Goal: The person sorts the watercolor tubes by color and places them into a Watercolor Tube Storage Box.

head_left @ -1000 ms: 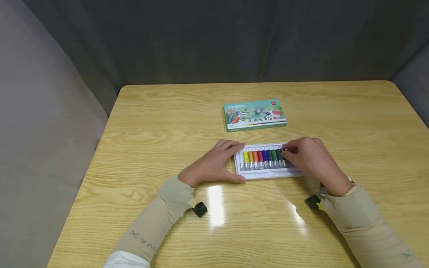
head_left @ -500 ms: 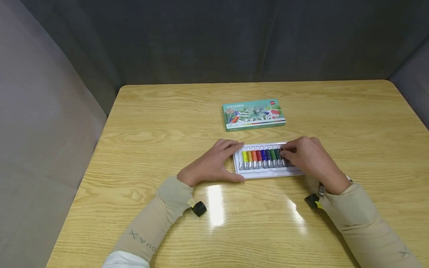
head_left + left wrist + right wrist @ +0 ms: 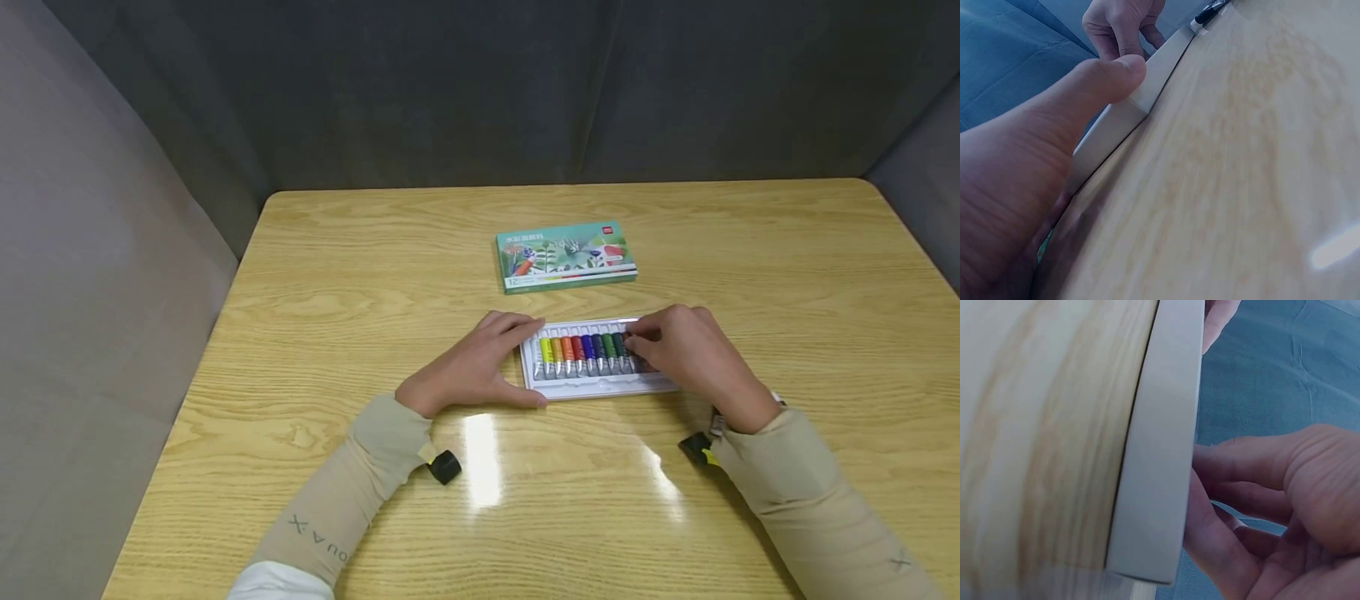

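Observation:
A white plastic tray (image 3: pixel 581 388) lies on the table, holding a row of paint tubes (image 3: pixel 585 358) from white and yellow through red and blue to green. My left hand (image 3: pixel 480 367) grips the tray's left end, thumb on the near corner and fingers at the far corner. In the left wrist view the thumb (image 3: pixel 1124 74) presses the tray's side wall (image 3: pixel 1159 65). My right hand (image 3: pixel 686 350) reaches over the tray's right end, thumb and fingers pinching a dark brownish paint tube (image 3: pixel 628 340), mostly hidden. The right wrist view shows those bent fingers (image 3: pixel 1219 537) just behind the tray wall (image 3: pixel 1157 444).
A green printed paint box (image 3: pixel 567 257) lies flat behind the tray. The wooden table (image 3: pixel 360 275) ends at a dark curtain (image 3: pixel 435 92) at the back. A grey panel (image 3: pixel 97 275) stands along the left. Black wrist cameras (image 3: pixel 445 467) hang at both cuffs.
Both hands keep their places on the tray. The right fingertips have gone slightly lower and the brownish tube shows less than before. The whole head view has shifted slightly.

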Action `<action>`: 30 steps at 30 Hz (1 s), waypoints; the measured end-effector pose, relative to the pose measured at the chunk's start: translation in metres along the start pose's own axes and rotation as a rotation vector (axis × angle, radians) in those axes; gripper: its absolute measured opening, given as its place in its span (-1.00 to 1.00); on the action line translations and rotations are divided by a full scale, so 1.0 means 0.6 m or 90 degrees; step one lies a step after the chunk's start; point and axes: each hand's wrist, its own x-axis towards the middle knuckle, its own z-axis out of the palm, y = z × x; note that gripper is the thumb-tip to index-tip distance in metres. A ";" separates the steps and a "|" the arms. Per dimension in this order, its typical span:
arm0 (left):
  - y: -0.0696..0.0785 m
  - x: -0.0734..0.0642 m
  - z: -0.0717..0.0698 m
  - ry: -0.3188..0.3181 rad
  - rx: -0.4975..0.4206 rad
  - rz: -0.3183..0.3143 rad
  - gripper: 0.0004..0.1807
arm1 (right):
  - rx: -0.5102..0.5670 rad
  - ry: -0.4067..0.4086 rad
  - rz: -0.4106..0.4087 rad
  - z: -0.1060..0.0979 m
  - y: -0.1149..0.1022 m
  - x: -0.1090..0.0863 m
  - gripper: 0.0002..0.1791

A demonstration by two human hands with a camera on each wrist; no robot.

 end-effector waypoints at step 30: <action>0.000 0.000 0.000 -0.001 0.003 0.002 0.20 | -0.035 -0.027 -0.014 -0.062 0.051 -0.035 -0.66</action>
